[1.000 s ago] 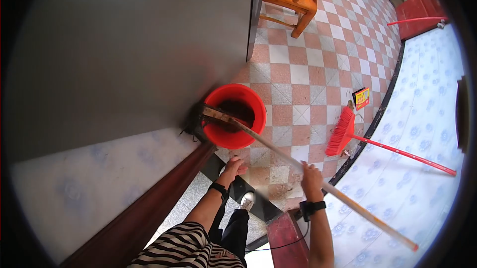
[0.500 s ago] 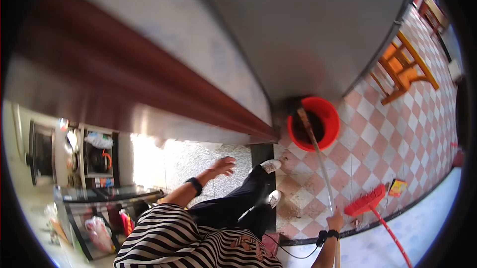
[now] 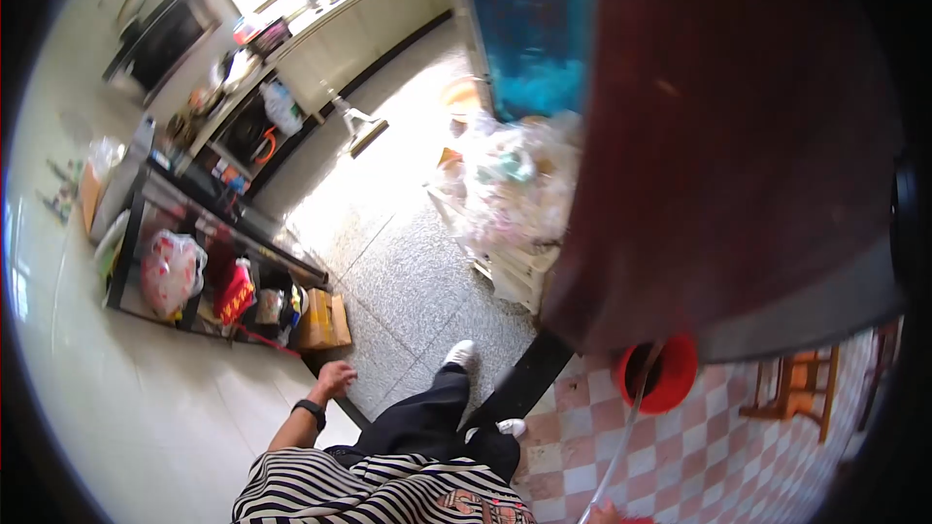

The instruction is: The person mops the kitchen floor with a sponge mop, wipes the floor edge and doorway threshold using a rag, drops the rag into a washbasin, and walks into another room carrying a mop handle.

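Note:
My right hand (image 3: 604, 512) is at the bottom edge, partly cut off, with its fingers wrapped round a long pale pole (image 3: 626, 437). The pole slants up into a red bucket (image 3: 682, 376) on the checkered floor; whatever its far end carries is hidden inside the dark bucket. My left hand (image 3: 337, 379) hangs free over the grey floor with loosely bent fingers and holds nothing. A cardboard box (image 3: 320, 320) is the nearest thing to it.
A dark red door or panel (image 3: 718, 135) fills the upper right. Beside it stands a pale crate (image 3: 519, 276) heaped with plastic bags. A black threshold (image 3: 529, 378) divides the floors. At left is a shelf rack (image 3: 218, 223); a floor brush (image 3: 369, 135) lies beyond. A wooden chair (image 3: 806, 383) stands right.
My view has swung left towards the kitchen, and one foot now stands on the grey floor past the threshold. The bucket and pole appear lower; the red broom has nearly left the view.

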Tool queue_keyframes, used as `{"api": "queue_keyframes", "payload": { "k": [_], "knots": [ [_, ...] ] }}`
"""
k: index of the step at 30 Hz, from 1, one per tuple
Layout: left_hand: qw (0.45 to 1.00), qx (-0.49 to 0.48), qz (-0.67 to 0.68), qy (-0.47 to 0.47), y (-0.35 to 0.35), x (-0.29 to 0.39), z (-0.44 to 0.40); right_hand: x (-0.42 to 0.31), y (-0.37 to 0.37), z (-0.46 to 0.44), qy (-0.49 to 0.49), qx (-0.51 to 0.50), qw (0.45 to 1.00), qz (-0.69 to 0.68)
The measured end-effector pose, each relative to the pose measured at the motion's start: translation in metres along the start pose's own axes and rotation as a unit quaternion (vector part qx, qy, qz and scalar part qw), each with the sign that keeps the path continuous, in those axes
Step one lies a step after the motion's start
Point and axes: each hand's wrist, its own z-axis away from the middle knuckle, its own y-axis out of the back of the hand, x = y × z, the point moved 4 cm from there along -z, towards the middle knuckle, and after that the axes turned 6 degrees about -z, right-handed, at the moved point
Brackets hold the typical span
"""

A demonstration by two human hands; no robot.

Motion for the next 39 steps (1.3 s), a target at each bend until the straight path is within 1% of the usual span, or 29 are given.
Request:
{"api": "queue_keyframes", "payload": {
  "k": [2,4,5,6,8,9,10,11,12,14,15,16,18,19,21,23,24,25,26,28,29,30,31,32,34,36,37,38,39],
  "knots": [
    [0.996,-0.027,-0.083,0.027,-0.019,-0.066,-0.014,-0.032,-0.009,-0.024,0.012,-0.086,0.996,-0.017],
    [0.983,-0.072,0.03,0.169,-0.024,-0.026,0.048,-0.068,-0.019,-0.053,0.037,-0.144,0.989,-0.02],
    [0.977,-0.091,0.047,0.185,-0.026,-0.035,0.05,-0.091,-0.026,-0.068,0.074,-0.155,0.985,-0.017],
    [0.971,-0.111,0.063,0.2,-0.027,-0.049,0.051,-0.134,-0.031,-0.076,0.323,-0.006,0.941,0.103],
    [0.942,-0.232,0.104,0.219,-0.029,-0.08,0.047,-0.263,-0.022,-0.057,0.243,-0.112,0.963,0.023],
    [0.931,-0.248,0.138,0.231,-0.02,-0.082,0.052,-0.302,-0.033,-0.061,0.248,-0.116,0.961,0.036],
    [0.918,-0.266,0.169,0.242,-0.007,-0.08,0.062,-0.336,-0.048,-0.063,0.284,-0.122,0.949,0.064],
    [0.929,-0.293,0.136,0.179,0.007,-0.081,0.064,-0.373,-0.06,-0.061,0.318,-0.124,0.936,0.089],
    [0.937,-0.312,0.104,0.114,0.021,-0.081,0.065,-0.414,-0.068,-0.052,0.314,-0.122,0.937,0.094],
    [0.932,-0.343,0.099,0.057,0.05,-0.096,0.061,-0.485,-0.082,-0.022,0.283,-0.191,0.937,0.078],
    [0.926,-0.356,0.114,0.053,0.064,-0.105,0.057,-0.52,-0.087,-0.008,0.327,-0.184,0.92,0.111],
    [0.92,-0.365,0.128,0.057,0.077,-0.112,0.051,-0.543,-0.093,-0.006,0.332,-0.168,0.922,0.111],
    [0.91,-0.378,0.156,0.066,0.097,-0.121,0.041,-0.565,-0.115,-0.002,0.218,-0.265,0.935,0.085],
    [0.905,-0.383,0.17,0.074,0.103,-0.126,0.04,-0.58,-0.12,0.005,0.21,-0.276,0.934,0.089],
    [0.899,-0.386,0.189,0.084,0.116,-0.131,0.029,-0.564,-0.142,-0.009,0.14,-0.309,0.937,0.084],
    [0.896,-0.385,0.202,0.091,0.123,-0.133,0.013,-0.564,-0.155,-0.011,0.107,-0.324,0.937,0.077],
    [0.895,-0.383,0.206,0.093,0.125,-0.132,0.002,-0.567,-0.159,-0.008,0.066,-0.342,0.935,0.067],
    [0.898,-0.378,0.207,0.092,0.127,-0.129,-0.01,-0.571,-0.163,-0.007,0.024,-0.359,0.931,0.056],
    [0.905,-0.363,0.203,0.089,0.135,-0.12,-0.028,-0.592,-0.165,-0.002,0.02,-0.358,0.932,0.056],
    [0.934,-0.302,0.172,0.08,0.152,-0.103,-0.066,-0.643,-0.171,0.006,0.107,-0.361,0.904,0.202],
    [0.96,-0.229,0.141,0.077,0.191,-0.065,-0.083,-0.645,-0.181,-0.006,0.161,-0.348,0.906,0.182],
    [0.979,-0.156,0.106,0.078,0.231,-0.027,-0.099,-0.657,-0.195,-0.021,0.159,-0.352,0.904,0.184],
    [0.978,-0.116,0.158,0.072,0.242,-0.027,-0.124,-0.672,-0.21,-0.037,0.162,-0.368,0.901,0.164],
    [0.972,-0.074,0.213,0.068,0.251,-0.025,-0.146,-0.69,-0.22,-0.053,0.166,-0.385,0.895,0.149],
    [0.928,0.007,0.358,0.106,0.293,0.026,-0.16,-0.752,-0.235,-0.078,0.286,-0.333,0.896,0.062],
    [0.903,0.047,0.401,0.146,0.331,0.071,-0.17,-0.828,-0.245,-0.094,0.292,-0.303,0.907,-0.004],
    [0.894,0.074,0.421,0.133,0.341,0.079,-0.176,-0.881,-0.24,-0.089,0.212,-0.336,0.914,0.075],
    [0.89,0.083,0.425,0.141,0.346,0.084,-0.18,-0.915,-0.245,-0.093,0.174,-0.368,0.911,0.07],
    [0.875,0.099,0.444,0.166,0.348,0.087,-0.183,-0.932,-0.261,-0.114,0.223,-0.365,0.898,0.104]
  ]
}}
